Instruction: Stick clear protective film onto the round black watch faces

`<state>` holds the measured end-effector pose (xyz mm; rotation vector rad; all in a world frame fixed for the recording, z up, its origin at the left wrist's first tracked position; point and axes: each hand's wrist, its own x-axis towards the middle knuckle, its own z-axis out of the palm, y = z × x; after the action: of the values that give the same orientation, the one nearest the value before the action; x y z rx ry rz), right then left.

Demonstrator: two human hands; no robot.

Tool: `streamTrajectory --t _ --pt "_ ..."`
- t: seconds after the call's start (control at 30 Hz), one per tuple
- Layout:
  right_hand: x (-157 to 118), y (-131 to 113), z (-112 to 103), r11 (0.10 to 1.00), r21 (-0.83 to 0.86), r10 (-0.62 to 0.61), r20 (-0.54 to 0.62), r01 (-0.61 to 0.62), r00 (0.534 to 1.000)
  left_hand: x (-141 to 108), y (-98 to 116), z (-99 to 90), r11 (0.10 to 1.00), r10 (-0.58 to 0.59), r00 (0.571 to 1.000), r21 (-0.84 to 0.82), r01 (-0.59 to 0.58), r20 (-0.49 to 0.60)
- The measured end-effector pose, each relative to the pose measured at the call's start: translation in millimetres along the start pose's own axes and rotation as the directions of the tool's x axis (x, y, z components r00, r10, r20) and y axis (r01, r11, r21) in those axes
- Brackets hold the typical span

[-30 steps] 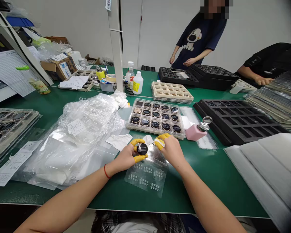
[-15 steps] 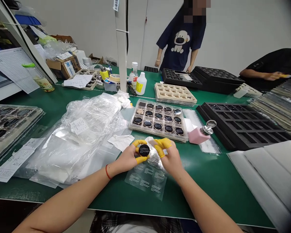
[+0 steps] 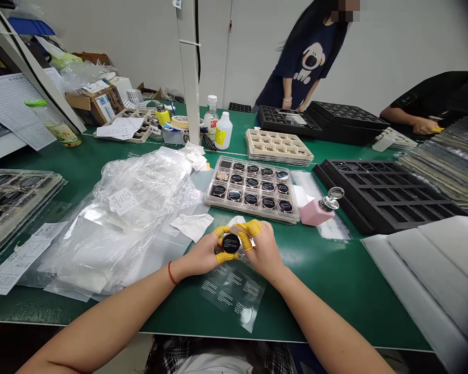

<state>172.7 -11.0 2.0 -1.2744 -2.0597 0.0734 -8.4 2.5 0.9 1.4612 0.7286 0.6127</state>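
My left hand (image 3: 208, 250), in yellow finger cots, grips a round black watch head (image 3: 231, 243) by its edge; its face bears small white print. Against its upper right side, my right hand (image 3: 259, 244) is closed in a pinch, also in yellow finger cots. Something small and pale shows at those fingertips, too covered to name. Under the hands lies a clear sheet of printed round films (image 3: 228, 296). Beyond them, a clear plastic tray (image 3: 253, 212) holds several similar round black pieces, with one gold-coloured piece (image 3: 222, 175) among them.
A pink pump bottle (image 3: 315, 212) stands right of the tray, near black foam trays (image 3: 390, 195). Plastic bags (image 3: 140, 179) and a white cloth (image 3: 191, 224) lie left. White foam sheets (image 3: 425, 265) cover the right front. Two people are across the table.
My right hand has come left, its fingers now against the watch head. The view has shifted slightly. The person in the dog-print shirt leans further over the black trays.
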Motion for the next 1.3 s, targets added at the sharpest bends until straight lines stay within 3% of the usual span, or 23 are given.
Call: streamTrajectory --t 0.17,0.43,0.73,0.87,0.97,1.07,1.17,1.3 --pt "1 3 -10 0.993 0.109 -0.048 -0.025 0.051 0.999 2 -2 -0.3 0.999 -0.020 0.999 -0.051 0.018 -0.044" --pt "-4 -8 -10 0.947 -0.124 -0.291 0.066 0.298 0.954 5 -10 -6.5 0.999 0.025 0.987 -0.025 -0.029 -0.157" --pt "-6 -14 -6 0.938 -0.151 -0.304 0.077 0.313 0.949 7 -13 -13.1 0.999 0.038 0.975 0.011 -0.037 -0.220" --pt "-7 -9 -9 0.984 -0.030 -0.177 0.002 0.177 0.984 6 -7 -11.3 0.987 0.032 0.977 -0.147 -0.064 -0.209" --pt "-3 13 -13 0.987 0.060 0.155 -0.078 -0.150 0.985 4 -3 -9.5 0.979 0.009 0.982 -0.197 -0.046 -0.187" --pt "3 39 -15 0.907 -0.032 0.420 0.134 -0.419 0.898 4 -6 -8.6 0.988 -0.005 0.985 -0.153 -0.022 -0.173" --pt "7 53 -12 0.874 -0.229 0.480 0.267 -0.428 0.836 5 -11 -8.3 0.994 -0.006 0.984 -0.107 -0.014 -0.179" --pt "6 50 -7 0.887 -0.330 0.410 0.249 -0.321 0.877 5 -14 -7.7 0.996 0.000 0.984 -0.083 -0.015 -0.175"
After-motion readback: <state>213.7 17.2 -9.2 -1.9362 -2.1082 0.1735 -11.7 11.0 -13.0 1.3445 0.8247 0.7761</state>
